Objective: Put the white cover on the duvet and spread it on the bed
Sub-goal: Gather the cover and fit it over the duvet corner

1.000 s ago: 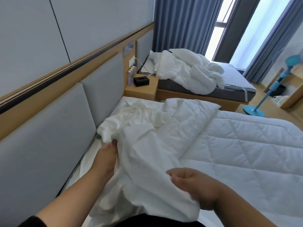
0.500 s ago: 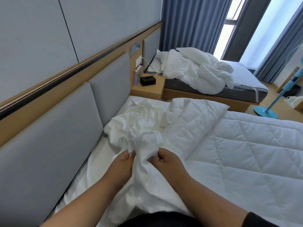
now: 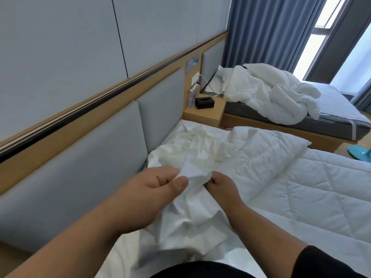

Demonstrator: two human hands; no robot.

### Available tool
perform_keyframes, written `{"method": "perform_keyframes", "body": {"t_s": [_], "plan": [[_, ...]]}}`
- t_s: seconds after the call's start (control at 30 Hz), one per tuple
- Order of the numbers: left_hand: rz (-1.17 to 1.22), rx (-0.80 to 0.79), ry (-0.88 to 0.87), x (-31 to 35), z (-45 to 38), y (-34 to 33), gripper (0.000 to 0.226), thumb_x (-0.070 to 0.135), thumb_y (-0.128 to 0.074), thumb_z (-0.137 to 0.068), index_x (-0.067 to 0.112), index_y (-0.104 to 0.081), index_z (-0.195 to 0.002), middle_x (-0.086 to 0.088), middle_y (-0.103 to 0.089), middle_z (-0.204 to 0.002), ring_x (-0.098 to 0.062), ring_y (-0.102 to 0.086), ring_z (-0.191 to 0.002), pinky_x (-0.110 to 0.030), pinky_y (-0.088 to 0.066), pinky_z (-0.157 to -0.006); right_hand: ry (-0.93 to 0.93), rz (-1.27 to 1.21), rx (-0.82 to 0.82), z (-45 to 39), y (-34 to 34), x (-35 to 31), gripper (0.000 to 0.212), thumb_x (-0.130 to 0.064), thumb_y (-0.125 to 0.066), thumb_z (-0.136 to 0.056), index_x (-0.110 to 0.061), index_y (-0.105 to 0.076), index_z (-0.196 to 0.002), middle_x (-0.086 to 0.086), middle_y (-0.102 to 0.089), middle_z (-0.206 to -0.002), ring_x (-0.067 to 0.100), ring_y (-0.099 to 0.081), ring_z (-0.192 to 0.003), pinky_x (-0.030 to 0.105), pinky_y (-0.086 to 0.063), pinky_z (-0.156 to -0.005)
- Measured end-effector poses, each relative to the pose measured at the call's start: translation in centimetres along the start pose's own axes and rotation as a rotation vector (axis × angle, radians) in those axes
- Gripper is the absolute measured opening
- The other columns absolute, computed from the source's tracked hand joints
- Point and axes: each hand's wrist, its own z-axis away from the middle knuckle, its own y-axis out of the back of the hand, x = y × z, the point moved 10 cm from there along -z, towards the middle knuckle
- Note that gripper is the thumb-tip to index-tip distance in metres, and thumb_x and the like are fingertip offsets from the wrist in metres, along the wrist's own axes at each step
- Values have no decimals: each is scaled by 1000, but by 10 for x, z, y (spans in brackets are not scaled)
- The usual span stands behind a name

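On the bed the quilted duvet lies spread to the right, the crumpled white cover heaped by the headboard, its bunched edge pinched by the left hand and gripped by the right hand with curled fingers.

Black tissue box on wooden nightstand, blue curtains

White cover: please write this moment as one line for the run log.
stage: cover not yet on duvet | left hand: pinches white cover | right hand: grips white cover | duvet: flat on bed
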Motion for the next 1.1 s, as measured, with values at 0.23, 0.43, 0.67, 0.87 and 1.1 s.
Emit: {"method": "perform_keyframes", "body": {"t_s": [0.23, 0.43, 0.67, 0.87, 1.1], "plan": [[545, -161, 699, -147, 24, -61, 42, 36, -64, -95, 0, -73, -113, -25, -68, -119, -38, -65, -113, -47, -48, -106, 66, -217, 175, -11, 43, -24, 22, -9, -56, -89, -18, -73, -79, -11, -71, -79, 5, -63, -78, 23, -50, -67], [-5, 137, 608, -194, -7, -15, 27, 44, -69, -83, 35, -68, -109, 11, -72, -110, -11, -67, -100, -33, -56, -89, 34, -295, -51, 3, 3, -1, 24, -14, -54, -96, -28, -69, -84, -10, -71, -86, 16, -67, -89, 35, -53, -80], [-17, 124, 326, -157, -54, -24, 24, 14, -61, -94, 37, -56, -99, 14, -64, -102, -7, -64, -100, -18, -51, -88, 118, -232, -196, 23, -35, -9, 20, -33, -46, -105, -39, -62, -115, -22, -66, -113, -3, -59, -107, 25, -48, -94], [-98, 233, 364, -160, -59, -9, 30, 31, -55, -99, 24, -65, -71, 12, -68, -70, -9, -64, -75, -20, -45, -64, 46, 156, -79, 16, 29, -15, 33, -46, -42, -103, -18, -58, -94, -5, -64, -89, 13, -58, -83, 32, -48, -78], [-256, 279, 270, -141, -86, 2, 49, 49, -51, -92, 4, -53, -73, -1, -57, -67, -13, -53, -66, -31, -41, -63, 201, -170, -360, 113, 69, -70, 34, -52, -54, -88, -24, -55, -69, -13, -52, -67, 0, -49, -65, 16, -40, -65]]}}
